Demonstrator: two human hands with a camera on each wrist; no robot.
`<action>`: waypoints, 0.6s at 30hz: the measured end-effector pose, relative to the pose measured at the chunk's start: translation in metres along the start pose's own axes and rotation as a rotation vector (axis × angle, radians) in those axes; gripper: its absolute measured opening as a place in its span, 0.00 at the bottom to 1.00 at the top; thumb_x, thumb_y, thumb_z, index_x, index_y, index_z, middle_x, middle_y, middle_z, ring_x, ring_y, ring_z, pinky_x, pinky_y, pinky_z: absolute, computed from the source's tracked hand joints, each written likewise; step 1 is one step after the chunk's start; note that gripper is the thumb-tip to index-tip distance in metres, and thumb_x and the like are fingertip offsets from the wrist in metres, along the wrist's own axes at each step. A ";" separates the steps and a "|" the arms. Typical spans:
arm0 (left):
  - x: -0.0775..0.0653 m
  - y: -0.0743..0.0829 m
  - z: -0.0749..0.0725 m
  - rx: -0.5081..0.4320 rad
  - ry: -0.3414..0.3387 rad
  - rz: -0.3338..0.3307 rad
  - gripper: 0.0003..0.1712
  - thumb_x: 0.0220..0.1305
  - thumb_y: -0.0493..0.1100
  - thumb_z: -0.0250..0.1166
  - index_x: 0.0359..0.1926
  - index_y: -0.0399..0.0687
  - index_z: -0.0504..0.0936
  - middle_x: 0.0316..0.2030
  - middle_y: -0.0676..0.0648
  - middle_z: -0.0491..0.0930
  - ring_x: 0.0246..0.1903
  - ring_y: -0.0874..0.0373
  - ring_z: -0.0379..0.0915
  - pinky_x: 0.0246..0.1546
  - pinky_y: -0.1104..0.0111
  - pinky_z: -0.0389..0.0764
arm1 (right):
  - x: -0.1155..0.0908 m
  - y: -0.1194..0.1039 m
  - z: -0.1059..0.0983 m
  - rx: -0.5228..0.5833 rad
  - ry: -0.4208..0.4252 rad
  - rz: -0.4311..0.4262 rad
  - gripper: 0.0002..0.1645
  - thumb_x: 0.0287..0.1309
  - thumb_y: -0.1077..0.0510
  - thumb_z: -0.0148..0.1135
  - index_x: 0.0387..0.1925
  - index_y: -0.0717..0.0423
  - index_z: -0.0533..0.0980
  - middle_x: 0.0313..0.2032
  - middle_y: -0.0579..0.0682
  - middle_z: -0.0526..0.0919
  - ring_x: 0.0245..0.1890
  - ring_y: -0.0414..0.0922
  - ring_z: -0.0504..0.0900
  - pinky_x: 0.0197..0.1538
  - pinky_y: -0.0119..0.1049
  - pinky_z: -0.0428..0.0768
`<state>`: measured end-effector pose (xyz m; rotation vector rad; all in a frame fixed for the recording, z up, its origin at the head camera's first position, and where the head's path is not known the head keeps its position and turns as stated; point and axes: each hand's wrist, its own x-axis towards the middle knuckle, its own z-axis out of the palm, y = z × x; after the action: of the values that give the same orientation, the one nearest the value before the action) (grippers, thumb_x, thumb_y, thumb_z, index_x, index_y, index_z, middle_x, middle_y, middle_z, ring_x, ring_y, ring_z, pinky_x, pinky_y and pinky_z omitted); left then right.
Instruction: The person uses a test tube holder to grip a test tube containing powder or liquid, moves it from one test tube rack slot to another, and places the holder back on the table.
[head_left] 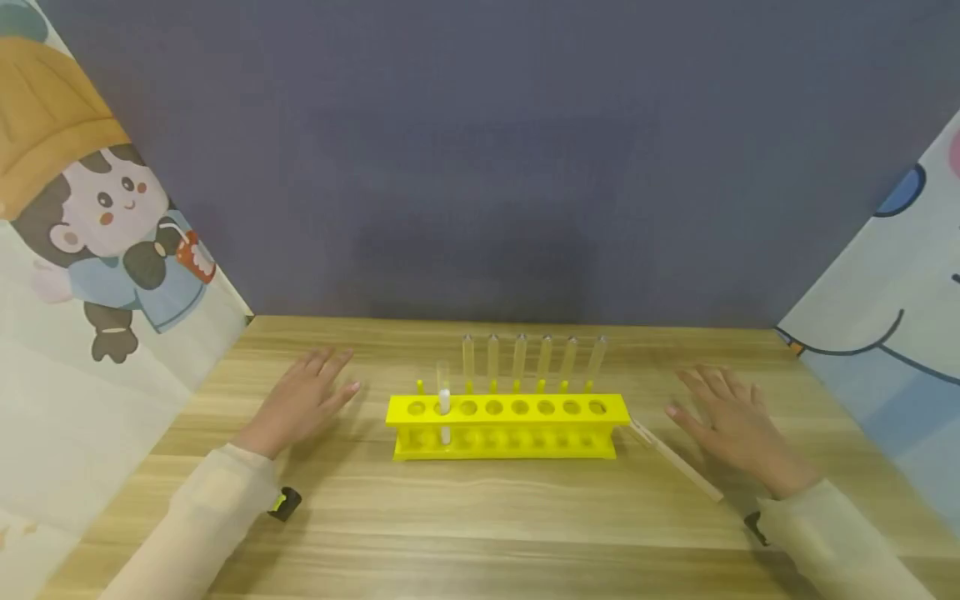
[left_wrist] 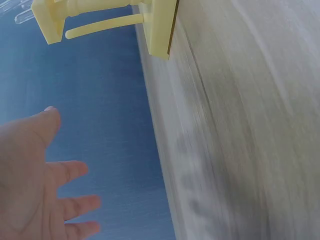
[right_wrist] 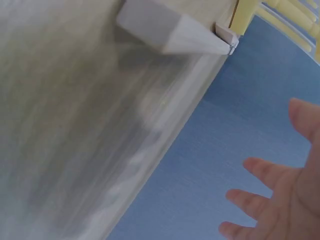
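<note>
A yellow test tube rack (head_left: 507,419) stands between the two hands on the wooden table. In its second hole from the left sits a test tube (head_left: 445,402) with something white inside. Several clear test tubes (head_left: 519,358) stand upside down along the rack's back pegs. To the left, the left hand (head_left: 303,400) has its fingers stretched out, apart from the rack; its wrist view shows the palm and nothing held. Likewise spread and holding nothing, the right hand (head_left: 738,429) is nearest a wooden test tube clamp (head_left: 678,462), which lies slantwise beside the rack's right end.
A dark blue-grey panel (head_left: 510,183) rises behind the table (head_left: 480,533). Printed cartoon walls (head_left: 45,358) close in both sides. Black wrist straps show at the sleeves (head_left: 217,500).
</note>
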<state>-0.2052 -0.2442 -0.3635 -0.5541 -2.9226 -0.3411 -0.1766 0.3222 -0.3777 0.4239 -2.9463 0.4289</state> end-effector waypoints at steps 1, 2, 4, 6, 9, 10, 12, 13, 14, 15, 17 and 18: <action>-0.001 0.000 0.001 -0.002 0.003 0.005 0.35 0.70 0.54 0.52 0.69 0.38 0.59 0.65 0.27 0.58 0.64 0.28 0.51 0.63 0.40 0.51 | 0.000 0.000 0.001 0.000 -0.004 -0.002 0.41 0.66 0.40 0.49 0.70 0.58 0.53 0.67 0.73 0.50 0.66 0.75 0.40 0.55 0.77 0.31; -0.001 -0.001 0.002 -0.005 0.006 0.008 0.35 0.70 0.54 0.52 0.69 0.38 0.59 0.64 0.27 0.59 0.63 0.29 0.53 0.63 0.41 0.52 | 0.000 0.000 0.001 0.000 -0.009 -0.004 0.41 0.66 0.40 0.49 0.70 0.58 0.53 0.67 0.73 0.50 0.65 0.75 0.40 0.55 0.77 0.31; -0.003 -0.001 0.004 -0.015 0.011 0.012 0.34 0.70 0.54 0.51 0.69 0.38 0.59 0.63 0.27 0.61 0.62 0.30 0.55 0.62 0.41 0.54 | 0.000 0.000 0.002 0.001 -0.016 -0.005 0.41 0.66 0.40 0.49 0.70 0.59 0.54 0.67 0.73 0.51 0.66 0.75 0.40 0.55 0.77 0.32; -0.004 -0.001 0.005 -0.023 0.013 0.014 0.34 0.70 0.55 0.50 0.68 0.38 0.59 0.63 0.27 0.61 0.62 0.30 0.55 0.62 0.41 0.54 | 0.001 -0.001 0.002 -0.001 -0.021 -0.006 0.41 0.66 0.40 0.49 0.70 0.59 0.54 0.67 0.73 0.51 0.65 0.75 0.40 0.55 0.77 0.32; -0.006 -0.001 0.007 -0.036 0.015 0.020 0.34 0.71 0.56 0.50 0.68 0.38 0.60 0.63 0.28 0.61 0.63 0.30 0.54 0.62 0.41 0.55 | 0.002 -0.002 0.002 0.003 -0.029 -0.008 0.41 0.66 0.40 0.49 0.70 0.58 0.53 0.67 0.73 0.51 0.65 0.76 0.41 0.55 0.77 0.31; -0.006 -0.001 0.008 -0.036 0.016 0.025 0.34 0.71 0.56 0.49 0.68 0.37 0.60 0.63 0.29 0.62 0.62 0.30 0.55 0.62 0.41 0.55 | 0.002 -0.002 0.001 0.007 -0.033 -0.009 0.41 0.66 0.40 0.49 0.70 0.58 0.53 0.67 0.73 0.51 0.65 0.76 0.41 0.55 0.77 0.32; -0.006 -0.002 0.009 -0.039 0.020 0.036 0.33 0.70 0.54 0.51 0.68 0.37 0.61 0.63 0.29 0.62 0.62 0.31 0.56 0.61 0.41 0.56 | 0.002 -0.003 0.001 0.015 -0.039 -0.014 0.41 0.65 0.41 0.50 0.70 0.59 0.53 0.67 0.74 0.50 0.65 0.76 0.42 0.55 0.78 0.33; -0.006 -0.002 0.009 -0.040 0.021 0.039 0.33 0.70 0.53 0.51 0.68 0.37 0.61 0.63 0.30 0.63 0.62 0.31 0.57 0.61 0.41 0.57 | 0.003 -0.004 0.001 0.020 -0.042 -0.018 0.41 0.65 0.41 0.50 0.70 0.59 0.54 0.67 0.74 0.50 0.64 0.77 0.42 0.54 0.78 0.34; -0.007 -0.001 0.009 -0.043 0.022 0.041 0.33 0.70 0.53 0.52 0.68 0.38 0.60 0.63 0.30 0.63 0.62 0.31 0.57 0.60 0.41 0.58 | 0.003 -0.004 0.001 0.027 -0.045 -0.022 0.41 0.65 0.41 0.50 0.70 0.60 0.54 0.67 0.74 0.50 0.64 0.77 0.43 0.54 0.79 0.35; -0.007 -0.001 0.009 -0.048 0.020 0.041 0.33 0.70 0.52 0.53 0.68 0.38 0.60 0.63 0.30 0.63 0.61 0.31 0.58 0.60 0.41 0.59 | 0.004 -0.005 0.002 0.032 -0.050 -0.022 0.41 0.65 0.41 0.50 0.69 0.60 0.55 0.67 0.74 0.50 0.64 0.77 0.43 0.53 0.79 0.36; -0.007 -0.001 0.009 -0.056 0.015 0.041 0.33 0.69 0.51 0.54 0.69 0.40 0.59 0.64 0.31 0.63 0.61 0.32 0.59 0.60 0.41 0.60 | 0.005 -0.005 0.003 0.036 -0.056 -0.021 0.40 0.65 0.41 0.50 0.69 0.61 0.55 0.66 0.74 0.50 0.63 0.78 0.45 0.52 0.80 0.38; -0.007 -0.001 0.009 -0.061 0.013 0.042 0.33 0.69 0.51 0.54 0.69 0.40 0.59 0.63 0.31 0.63 0.61 0.32 0.59 0.59 0.41 0.60 | 0.005 -0.006 0.003 0.039 -0.061 -0.018 0.41 0.65 0.41 0.51 0.69 0.61 0.55 0.66 0.74 0.50 0.62 0.78 0.46 0.52 0.80 0.39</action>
<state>-0.2000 -0.2455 -0.3733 -0.6180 -2.8921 -0.4278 -0.1801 0.3147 -0.3785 0.4761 -2.9951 0.4799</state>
